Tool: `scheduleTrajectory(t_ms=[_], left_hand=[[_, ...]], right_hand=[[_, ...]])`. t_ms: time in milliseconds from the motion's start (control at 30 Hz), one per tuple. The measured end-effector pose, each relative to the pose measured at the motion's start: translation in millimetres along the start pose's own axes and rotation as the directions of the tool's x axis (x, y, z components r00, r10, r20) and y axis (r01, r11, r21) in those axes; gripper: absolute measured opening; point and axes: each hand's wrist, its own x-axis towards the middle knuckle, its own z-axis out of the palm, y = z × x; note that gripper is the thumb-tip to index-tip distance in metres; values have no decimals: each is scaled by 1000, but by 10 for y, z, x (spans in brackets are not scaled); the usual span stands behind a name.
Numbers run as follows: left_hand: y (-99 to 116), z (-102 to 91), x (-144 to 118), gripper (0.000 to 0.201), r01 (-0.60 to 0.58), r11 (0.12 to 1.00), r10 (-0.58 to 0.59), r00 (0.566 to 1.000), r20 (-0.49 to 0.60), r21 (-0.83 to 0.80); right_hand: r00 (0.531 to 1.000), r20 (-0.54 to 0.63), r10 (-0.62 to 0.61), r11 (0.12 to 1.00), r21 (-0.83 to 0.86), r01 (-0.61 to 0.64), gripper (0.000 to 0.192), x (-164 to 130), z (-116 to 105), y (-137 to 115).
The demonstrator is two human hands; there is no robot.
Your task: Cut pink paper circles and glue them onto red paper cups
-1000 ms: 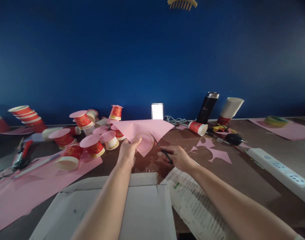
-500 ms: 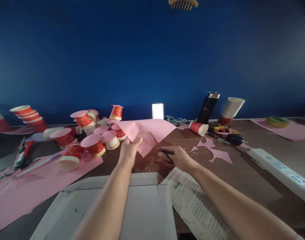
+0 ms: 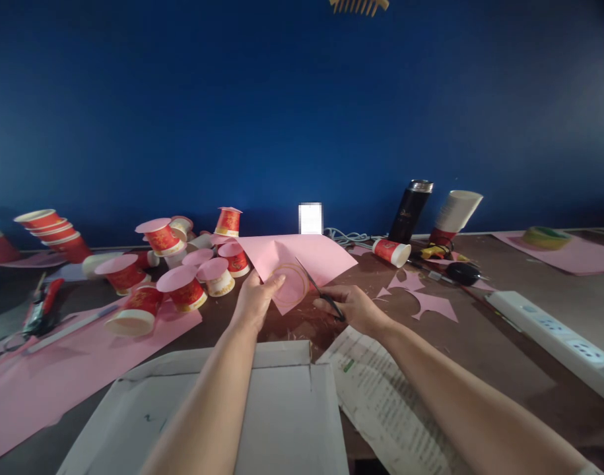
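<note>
Several capped cups [image 3: 185, 290] sat left of pink sheet [image 3: 302, 260], done; L hand [image 3: 255, 300] gripped sheet, R hand [image 3: 354, 307] clenched scissors [image 3: 321, 293] mid-circle; cut unfinished.

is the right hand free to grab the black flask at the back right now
Probably not: the right hand is shut on the scissors, cutting pink paper. The black flask stands far back by the wall.

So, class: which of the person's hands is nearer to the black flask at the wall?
Right. The right hand, holding scissors, lies in front of and left of the flask; the left hand, gripping pink paper, is further left.
</note>
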Motion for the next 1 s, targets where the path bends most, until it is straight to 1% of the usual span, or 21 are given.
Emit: scheduleTrajectory(t_ms=[233, 433, 633, 767, 1000], left_hand=[[13, -13, 6, 51, -20, 999, 19, 1000, 18, 38], [39, -13, 8, 46, -33, 997, 33, 999, 4, 74], [52, -12, 10, 46, -22, 1000, 21, 1000, 6, 22], [46, -21, 13, 47, -22, 1000, 21, 1000, 9, 20], [45, -29, 22, 51, -30, 999, 30, 999, -14, 27]], right_hand=[[999, 25, -35, 999, -15, 36, 40, -4, -22, -6], [999, 29, -38, 998, -41, 40, 41, -11, -22, -46], [999, 35, -36, 998, -45, 37, 44, -14, -28, -58], [997, 49, -52, 998, -44, 54, 43, -18, -31, -61], [998, 46, -33, 999, -18, 34, 45, -27, -14, -93]])
